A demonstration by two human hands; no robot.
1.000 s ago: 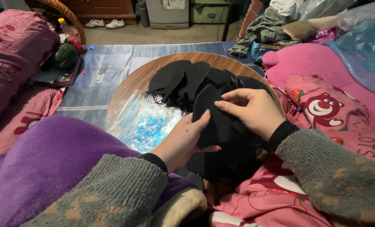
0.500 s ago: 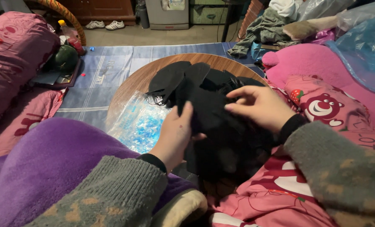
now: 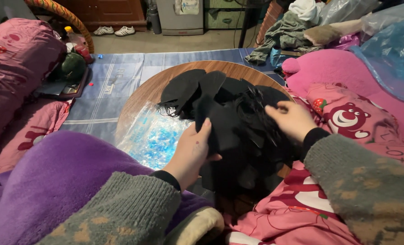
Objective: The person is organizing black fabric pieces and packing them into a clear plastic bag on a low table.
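- Pile of black fabric pieces [image 3: 238, 118] sits mid-frame on the round wooden desk [image 3: 149, 88], running from upper left down toward lower centre.
- I see my left hand [image 3: 193, 152] gripping one piece at the pile's left edge, thumb over it.
- My right hand [image 3: 292, 119] rests on the right side, fingers curled pinching fabric.
- A clear plastic bag [image 3: 154, 136] lies left of the pile.

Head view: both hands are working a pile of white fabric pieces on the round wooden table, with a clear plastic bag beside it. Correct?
Not quite. In the head view the fabric pieces are black, not white. The left hand and right hand do handle them on the round wooden table, beside the clear plastic bag.
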